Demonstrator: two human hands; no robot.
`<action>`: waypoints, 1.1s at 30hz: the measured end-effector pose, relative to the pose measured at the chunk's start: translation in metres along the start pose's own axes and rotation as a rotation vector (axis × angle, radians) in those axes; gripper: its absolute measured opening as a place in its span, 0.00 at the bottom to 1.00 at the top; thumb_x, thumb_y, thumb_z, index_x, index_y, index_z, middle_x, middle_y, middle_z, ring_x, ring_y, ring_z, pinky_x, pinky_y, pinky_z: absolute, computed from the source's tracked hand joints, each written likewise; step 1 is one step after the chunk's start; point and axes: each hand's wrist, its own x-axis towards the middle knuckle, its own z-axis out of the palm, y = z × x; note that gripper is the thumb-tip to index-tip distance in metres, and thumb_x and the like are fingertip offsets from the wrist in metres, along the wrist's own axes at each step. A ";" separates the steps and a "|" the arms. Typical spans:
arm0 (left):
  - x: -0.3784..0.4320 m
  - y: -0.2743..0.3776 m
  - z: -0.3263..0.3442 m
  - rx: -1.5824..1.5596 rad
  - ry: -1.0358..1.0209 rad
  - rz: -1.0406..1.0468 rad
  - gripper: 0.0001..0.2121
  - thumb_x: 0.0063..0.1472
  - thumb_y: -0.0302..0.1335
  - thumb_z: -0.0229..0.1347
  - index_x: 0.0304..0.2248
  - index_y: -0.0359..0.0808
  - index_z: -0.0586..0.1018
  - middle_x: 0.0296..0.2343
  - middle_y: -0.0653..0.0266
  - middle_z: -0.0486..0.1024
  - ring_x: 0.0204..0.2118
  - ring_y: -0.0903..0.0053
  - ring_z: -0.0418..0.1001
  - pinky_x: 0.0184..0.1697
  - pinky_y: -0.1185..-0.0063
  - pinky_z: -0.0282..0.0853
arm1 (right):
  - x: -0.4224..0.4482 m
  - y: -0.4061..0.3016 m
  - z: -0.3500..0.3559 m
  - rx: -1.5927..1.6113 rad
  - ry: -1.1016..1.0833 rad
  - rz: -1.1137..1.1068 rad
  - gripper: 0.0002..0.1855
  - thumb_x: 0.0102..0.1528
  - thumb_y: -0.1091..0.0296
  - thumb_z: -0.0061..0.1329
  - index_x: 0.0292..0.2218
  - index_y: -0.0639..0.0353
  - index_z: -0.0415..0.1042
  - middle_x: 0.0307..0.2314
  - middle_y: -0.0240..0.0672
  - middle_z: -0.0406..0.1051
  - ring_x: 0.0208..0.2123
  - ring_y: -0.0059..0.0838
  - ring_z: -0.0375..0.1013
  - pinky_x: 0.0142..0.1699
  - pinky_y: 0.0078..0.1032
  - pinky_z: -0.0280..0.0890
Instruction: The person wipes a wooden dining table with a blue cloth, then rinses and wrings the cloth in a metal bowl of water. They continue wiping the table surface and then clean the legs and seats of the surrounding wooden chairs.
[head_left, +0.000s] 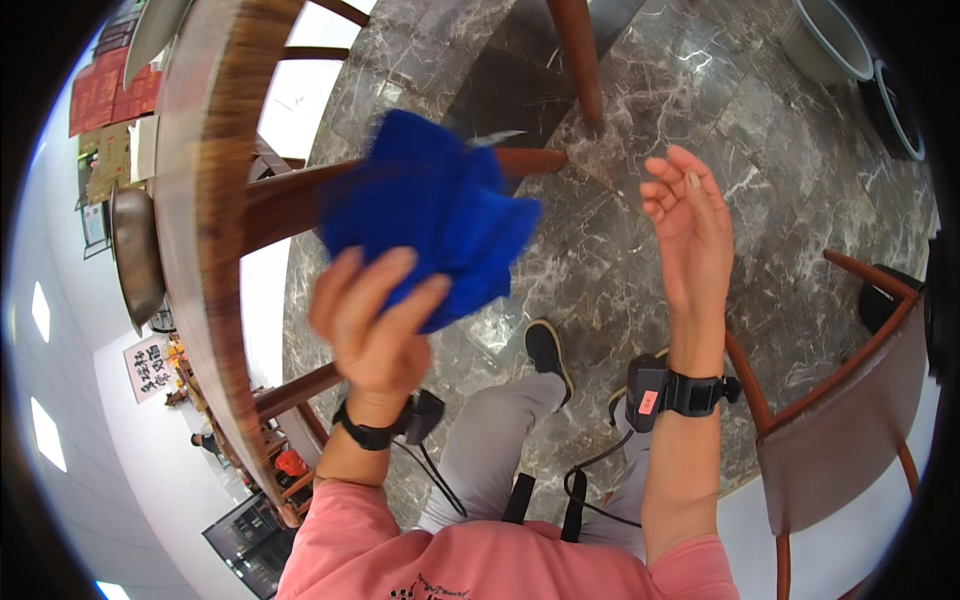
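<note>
A blue cloth (442, 202), blurred and partly folded, hangs from my left hand (375, 315), whose fingers grip its near edge beside the wooden table. My right hand (690, 202) is raised over the marble-patterned floor on the other side, palm partly showing, fingers loosely curled and apart, with nothing in it. Each wrist wears a black strap with a small device and a cable. The edge of the wooden table (225, 225) runs along the left, with a metal bowl (137, 255) on it.
A chair with a brown back (847, 420) stands close on the right. At the upper right are a grey bucket (821, 45) and a dark basin (892, 112) on the floor. A wooden leg (577, 60) comes down at top centre. Cartons (112, 86) show beyond the table.
</note>
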 end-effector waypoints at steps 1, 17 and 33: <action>-0.001 -0.009 0.004 0.111 0.098 0.031 0.12 0.45 0.23 0.53 0.31 0.45 0.81 0.40 0.64 0.73 0.45 0.64 0.65 0.49 0.71 0.58 | 0.010 0.003 -0.001 0.011 -0.026 -0.009 0.14 0.60 0.69 0.36 0.45 0.67 0.64 0.35 0.42 0.70 0.32 0.24 0.70 0.37 0.20 0.64; -0.037 -0.051 0.200 0.391 -0.202 0.265 0.06 0.49 0.26 0.49 0.28 0.38 0.75 0.39 0.63 0.69 0.47 0.65 0.63 0.57 0.63 0.51 | 0.145 -0.018 -0.073 0.070 -0.471 -0.337 0.17 0.60 0.68 0.36 0.48 0.69 0.61 0.38 0.42 0.68 0.35 0.25 0.68 0.39 0.21 0.65; -0.034 -0.053 0.336 -0.005 -0.339 0.009 0.07 0.46 0.24 0.55 0.29 0.39 0.79 0.32 0.67 0.73 0.37 0.69 0.69 0.41 0.72 0.63 | 0.109 -0.076 -0.097 0.080 -0.433 -0.330 0.17 0.59 0.68 0.38 0.47 0.68 0.61 0.38 0.41 0.68 0.34 0.27 0.68 0.39 0.22 0.65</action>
